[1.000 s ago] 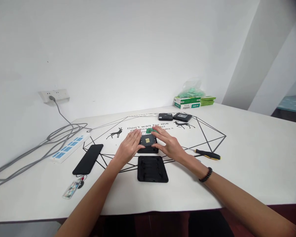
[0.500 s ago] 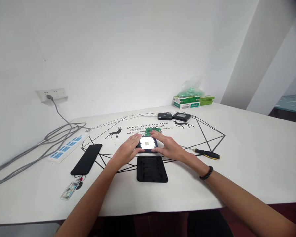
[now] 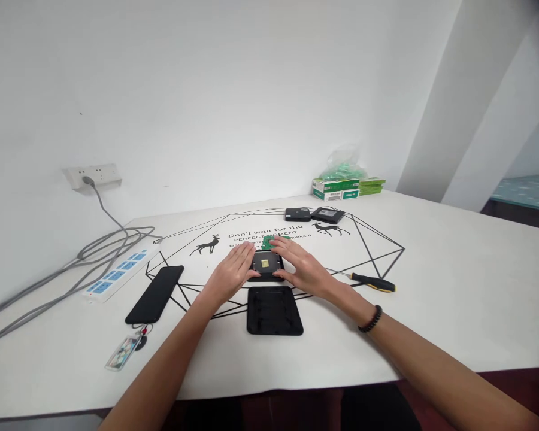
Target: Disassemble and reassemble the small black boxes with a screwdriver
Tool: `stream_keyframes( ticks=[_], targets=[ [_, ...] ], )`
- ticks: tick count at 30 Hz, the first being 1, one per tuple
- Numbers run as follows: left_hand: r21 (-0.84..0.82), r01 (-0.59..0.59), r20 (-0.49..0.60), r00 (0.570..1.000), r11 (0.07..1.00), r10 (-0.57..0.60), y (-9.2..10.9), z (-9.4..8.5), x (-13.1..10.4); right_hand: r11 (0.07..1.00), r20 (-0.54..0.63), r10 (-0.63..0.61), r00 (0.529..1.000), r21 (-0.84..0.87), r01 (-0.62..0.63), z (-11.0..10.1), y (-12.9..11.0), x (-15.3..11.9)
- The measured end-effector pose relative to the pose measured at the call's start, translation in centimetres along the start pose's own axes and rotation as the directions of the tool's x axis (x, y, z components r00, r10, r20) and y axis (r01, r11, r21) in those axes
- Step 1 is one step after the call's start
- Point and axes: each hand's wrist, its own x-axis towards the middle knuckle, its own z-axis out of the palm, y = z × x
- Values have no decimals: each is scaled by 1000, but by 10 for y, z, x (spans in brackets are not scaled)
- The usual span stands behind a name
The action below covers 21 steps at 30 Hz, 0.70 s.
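Observation:
A small dark box-like device (image 3: 268, 263) with a metal plate and a pale yellow square on top lies on the table between my hands. My left hand (image 3: 233, 269) grips its left side, thumb at the near edge and fingers together at the far corner. On the right side my right hand (image 3: 303, 266) holds it the same way. Just behind it, partly covered by my right fingers, is a green circuit board (image 3: 268, 242). A black rectangular cover (image 3: 275, 311) lies flat on the table in front of the device.
A screwdriver (image 3: 374, 282) lies to the right. At the left are a black phone (image 3: 155, 294) with a keychain, a power strip (image 3: 119, 272) and grey cables. Two black cases (image 3: 297, 214) and green-and-white boxes (image 3: 336, 190) sit farther back.
The device's top, bright white before, now looks dark grey, as if tilted differently. Both hands stay around it. The whole view has shifted slightly.

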Motion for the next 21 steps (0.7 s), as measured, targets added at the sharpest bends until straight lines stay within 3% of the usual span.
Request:
stream_keyframes(
  ticks=[8,21],
  targets=[
    [147,-15,-52,998,989,23,5,-2,5,988,-40,-112,993,-113,107,-7,-4,7],
    [63,-23,47,999,998,20,4,1,3,997,55,72,996,38,-74,2,2,-4]
  ],
)
